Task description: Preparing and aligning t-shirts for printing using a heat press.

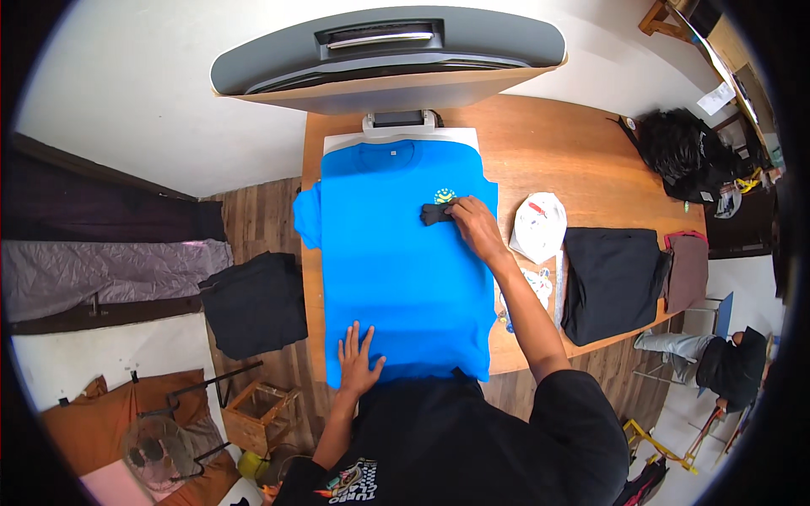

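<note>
A bright blue T-shirt [396,261] lies flat on the white lower plate [456,133] of a heat press, its collar at the far end. My left hand [358,364] rests on the near left part of the shirt with fingers spread. In my right hand [474,221] is a folded black cloth [436,213], held against the shirt's chest. Just beyond that cloth shows a small round yellow print [445,196], its lower part covered. The press's grey upper part [498,46] stands raised behind the shirt.
Right of the shirt, on the wooden table [582,143], are a white bag-like container [540,226], a metal ruler [558,287] and folded black garments [612,282]. A black bag [683,152] sits at the far right. Left lies a dark cloth pile [257,304]; another person [730,367] sits at right.
</note>
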`<state>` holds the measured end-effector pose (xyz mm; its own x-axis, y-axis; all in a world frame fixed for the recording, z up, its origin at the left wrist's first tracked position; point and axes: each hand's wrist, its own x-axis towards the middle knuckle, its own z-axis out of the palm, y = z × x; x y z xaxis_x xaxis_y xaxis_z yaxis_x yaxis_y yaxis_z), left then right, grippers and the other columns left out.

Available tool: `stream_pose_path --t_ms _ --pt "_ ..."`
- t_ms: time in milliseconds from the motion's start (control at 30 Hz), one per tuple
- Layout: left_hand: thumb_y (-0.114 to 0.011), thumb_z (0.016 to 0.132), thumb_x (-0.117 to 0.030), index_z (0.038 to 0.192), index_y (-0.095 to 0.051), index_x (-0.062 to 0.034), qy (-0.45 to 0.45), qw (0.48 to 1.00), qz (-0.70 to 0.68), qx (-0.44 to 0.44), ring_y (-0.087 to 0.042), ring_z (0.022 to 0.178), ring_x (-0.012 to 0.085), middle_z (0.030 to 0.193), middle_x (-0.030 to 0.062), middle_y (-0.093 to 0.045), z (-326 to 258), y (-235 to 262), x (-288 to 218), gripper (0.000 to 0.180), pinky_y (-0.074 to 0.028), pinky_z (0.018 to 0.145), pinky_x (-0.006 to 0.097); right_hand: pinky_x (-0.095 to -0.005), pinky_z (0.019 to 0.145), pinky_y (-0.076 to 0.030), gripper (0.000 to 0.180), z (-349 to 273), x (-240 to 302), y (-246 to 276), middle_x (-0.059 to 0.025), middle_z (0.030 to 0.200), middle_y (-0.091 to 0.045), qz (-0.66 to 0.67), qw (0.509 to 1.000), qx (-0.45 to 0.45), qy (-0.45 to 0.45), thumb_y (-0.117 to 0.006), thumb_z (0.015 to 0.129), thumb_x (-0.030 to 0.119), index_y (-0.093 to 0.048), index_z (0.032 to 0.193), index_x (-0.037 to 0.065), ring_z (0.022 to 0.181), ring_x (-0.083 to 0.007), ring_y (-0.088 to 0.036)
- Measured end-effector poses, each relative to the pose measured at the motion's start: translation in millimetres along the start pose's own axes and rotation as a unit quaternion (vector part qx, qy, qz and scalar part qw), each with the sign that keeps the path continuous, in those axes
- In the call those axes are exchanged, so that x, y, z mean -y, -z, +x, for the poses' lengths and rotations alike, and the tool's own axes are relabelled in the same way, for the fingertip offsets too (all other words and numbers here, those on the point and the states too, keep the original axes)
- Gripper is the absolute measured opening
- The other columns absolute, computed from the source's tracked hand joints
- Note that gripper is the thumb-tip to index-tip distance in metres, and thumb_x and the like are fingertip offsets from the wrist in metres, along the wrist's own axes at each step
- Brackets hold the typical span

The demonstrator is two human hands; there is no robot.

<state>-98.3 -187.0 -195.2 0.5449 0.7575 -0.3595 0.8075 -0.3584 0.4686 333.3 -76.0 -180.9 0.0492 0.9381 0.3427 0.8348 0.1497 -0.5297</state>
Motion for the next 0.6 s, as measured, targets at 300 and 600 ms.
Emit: stream_pose_path --t_ms 300,600 --pt "-0.075 0.096 -0.021 0.126 -0.072 -0.0123 -0.161 0.947 -0.066 -0.269 -0.062 0.107 0.0299 0.111 0.0112 -0.066 116.8 45.1 -37.9 0.032 -0.041 0.093 0.044 -0.0443 0.097 -0.051 0.017 -1.0 -4.6 5.0 -0.0119 0.115 -0.071 -0.013 0.999 -0.029 -0.014 -0.069 0.088 -0.001 -0.07 0.104 0.004 0.108 -0.0341 -0.065" --pt "-0.078 0.093 -0.02 0.111 -0.08 -0.0137 -0.256 0.921 -0.072 -0.284 -0.061 0.096 0.0227 0.099 0.0039 -0.066 304.5 95.3 -111.9 0.019 -0.039 0.086 0.039 -0.0446 0.096 -0.052 0.018 -17.3 4.0 10.0 -0.0145 0.115 -0.07 0.009 0.998 -0.059 0.015 -0.07 0.086 -0.003 -0.069 0.103 0.003 0.107 -0.0358 -0.065"
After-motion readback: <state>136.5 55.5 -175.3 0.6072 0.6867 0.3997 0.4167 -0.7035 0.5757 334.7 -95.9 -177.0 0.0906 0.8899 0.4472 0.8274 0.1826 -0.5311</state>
